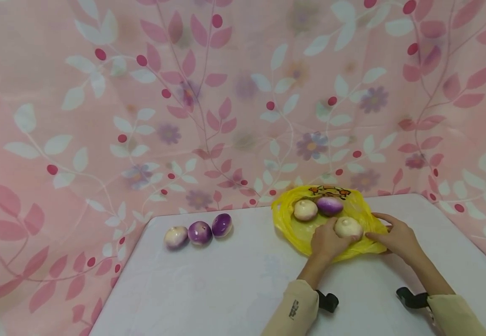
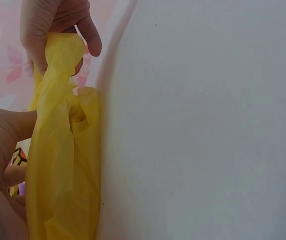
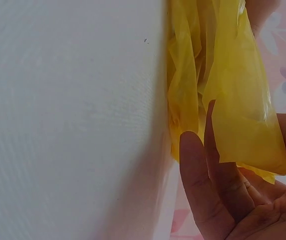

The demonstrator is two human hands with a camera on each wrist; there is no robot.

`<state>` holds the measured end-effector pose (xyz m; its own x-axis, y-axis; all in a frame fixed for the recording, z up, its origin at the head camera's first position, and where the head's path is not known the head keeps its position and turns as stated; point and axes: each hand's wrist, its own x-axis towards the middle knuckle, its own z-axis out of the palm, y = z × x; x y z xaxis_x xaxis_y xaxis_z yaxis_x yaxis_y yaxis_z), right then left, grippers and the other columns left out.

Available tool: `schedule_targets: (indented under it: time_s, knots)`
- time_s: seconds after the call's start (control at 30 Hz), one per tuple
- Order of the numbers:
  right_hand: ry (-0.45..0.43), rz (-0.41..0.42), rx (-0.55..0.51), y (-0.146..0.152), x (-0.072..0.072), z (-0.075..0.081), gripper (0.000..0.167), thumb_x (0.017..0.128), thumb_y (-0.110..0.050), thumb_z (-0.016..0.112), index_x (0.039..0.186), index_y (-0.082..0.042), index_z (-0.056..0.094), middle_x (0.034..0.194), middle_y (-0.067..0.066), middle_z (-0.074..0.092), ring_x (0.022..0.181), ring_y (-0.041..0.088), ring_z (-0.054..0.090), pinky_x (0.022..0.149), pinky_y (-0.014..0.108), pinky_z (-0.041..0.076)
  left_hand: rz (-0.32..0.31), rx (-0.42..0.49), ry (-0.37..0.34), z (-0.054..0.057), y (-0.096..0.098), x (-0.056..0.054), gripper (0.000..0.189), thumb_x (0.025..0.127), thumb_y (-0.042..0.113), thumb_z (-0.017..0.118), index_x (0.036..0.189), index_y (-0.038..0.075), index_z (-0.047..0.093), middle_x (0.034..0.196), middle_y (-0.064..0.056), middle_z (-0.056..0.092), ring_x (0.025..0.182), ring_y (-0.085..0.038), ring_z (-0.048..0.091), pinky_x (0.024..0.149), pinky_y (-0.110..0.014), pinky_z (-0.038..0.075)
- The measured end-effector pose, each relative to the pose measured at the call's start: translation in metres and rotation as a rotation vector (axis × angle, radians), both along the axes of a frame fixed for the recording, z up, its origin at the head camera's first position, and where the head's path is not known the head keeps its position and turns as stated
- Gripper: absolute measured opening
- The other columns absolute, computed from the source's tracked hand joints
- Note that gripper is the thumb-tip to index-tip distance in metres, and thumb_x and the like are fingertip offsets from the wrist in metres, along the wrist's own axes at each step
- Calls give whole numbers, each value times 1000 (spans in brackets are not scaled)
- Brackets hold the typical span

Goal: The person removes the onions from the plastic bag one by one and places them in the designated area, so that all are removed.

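Observation:
A yellow plastic bag [image 1: 285,228] lies spread with its mouth towards me, right of the table's middle. Inside it are a pale onion [image 1: 305,210], a glossy purple onion [image 1: 329,206] and a nearer pale onion [image 1: 348,228]. My left hand [image 1: 326,242] reaches over the bag's near rim and grips this nearer onion from its left side. At the bag's right edge, my right hand [image 1: 399,239] pinches the plastic between thumb and fingers. The right wrist view has the yellow film [image 3: 247,125] hanging between that thumb and the fingers [image 3: 195,175].
Three more onions sit in a row at the left of the table: a pale one [image 1: 176,237], a purple one [image 1: 200,233] and a darker purple one [image 1: 222,225]. A white cloth covers the table [image 1: 209,284]. Behind it hangs a pink floral curtain [image 1: 243,102].

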<state>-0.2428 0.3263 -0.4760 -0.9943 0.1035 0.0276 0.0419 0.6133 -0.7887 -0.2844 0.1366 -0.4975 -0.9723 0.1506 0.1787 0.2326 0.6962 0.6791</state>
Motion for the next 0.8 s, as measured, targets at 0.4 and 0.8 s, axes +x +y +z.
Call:
schedule_targets:
  time_s: [0.4, 0.8]
  knots:
    - [9, 11, 27, 0, 0, 0, 79, 89, -36, 73, 146, 5, 36, 119, 45, 51, 70, 22, 65, 55, 36, 57, -45, 15, 45, 11, -17, 2, 58, 71, 60, 81, 118, 29, 68, 106, 16, 67, 96, -7, 62, 84, -26, 50]
    - [-20, 2, 15, -2, -2, 4, 81, 88, -36, 74, 147, 4, 35, 117, 42, 53, 72, 23, 66, 57, 38, 58, -84, 41, 94, 37, -44, 2, 65, 72, 61, 80, 125, 26, 66, 114, 12, 67, 103, -9, 61, 87, -28, 50]
